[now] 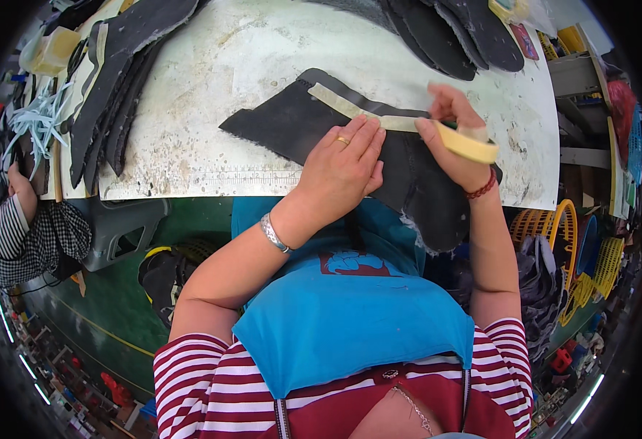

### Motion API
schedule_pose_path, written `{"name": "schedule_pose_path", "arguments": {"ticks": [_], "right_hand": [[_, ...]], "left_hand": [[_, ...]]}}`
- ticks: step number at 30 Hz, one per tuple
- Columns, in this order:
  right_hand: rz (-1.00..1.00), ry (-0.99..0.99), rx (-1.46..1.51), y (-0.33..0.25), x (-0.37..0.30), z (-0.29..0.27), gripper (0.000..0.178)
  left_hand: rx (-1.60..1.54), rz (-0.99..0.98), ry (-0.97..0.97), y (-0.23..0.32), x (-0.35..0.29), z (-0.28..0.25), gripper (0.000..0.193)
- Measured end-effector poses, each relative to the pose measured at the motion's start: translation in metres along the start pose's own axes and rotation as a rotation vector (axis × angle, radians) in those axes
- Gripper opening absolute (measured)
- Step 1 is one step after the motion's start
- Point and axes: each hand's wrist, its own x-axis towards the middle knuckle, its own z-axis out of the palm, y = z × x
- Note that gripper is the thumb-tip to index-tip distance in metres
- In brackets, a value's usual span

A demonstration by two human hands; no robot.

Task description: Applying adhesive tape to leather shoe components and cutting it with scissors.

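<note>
A dark, fuzzy-edged fabric piece [281,121] lies across the front of the table, its lower right part hanging over the edge towards my apron. Along its upper edge runs a strip of cream masking tape [332,99]. My left hand [343,157] rests flat on the piece, fingers stretched out with their tips on the tape. At the strip's right end, my right hand [456,132] has its thumb by the tape and holds a tape roll [474,149] against the palm. Its raised fingers are slightly blurred.
Stacks of similar dark pieces lie at the far left [127,55] and far right [460,33] of the white table [233,88]. Pale blue strips [39,121] hang at the left, near another person's hand [21,186]. Yellow baskets [537,223] stand right of the table.
</note>
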Motion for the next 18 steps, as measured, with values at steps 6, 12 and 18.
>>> {"name": "schedule_pose_path", "arguments": {"ticks": [6,12,18], "right_hand": [[-0.294,-0.174,-0.764,0.003,-0.007,-0.026,0.021],[-0.363,-0.082,-0.908,0.007,-0.014,-0.015,0.021],[-0.303,-0.085,-1.059,0.008,-0.012,-0.002,0.018]], "left_hand": [[0.019,-0.023,-0.013,0.004,0.004,-0.002,0.053],[0.101,-0.005,-0.125,0.009,0.013,-0.01,0.053],[0.071,-0.091,-0.171,-0.005,0.036,-0.012,0.044]]}}
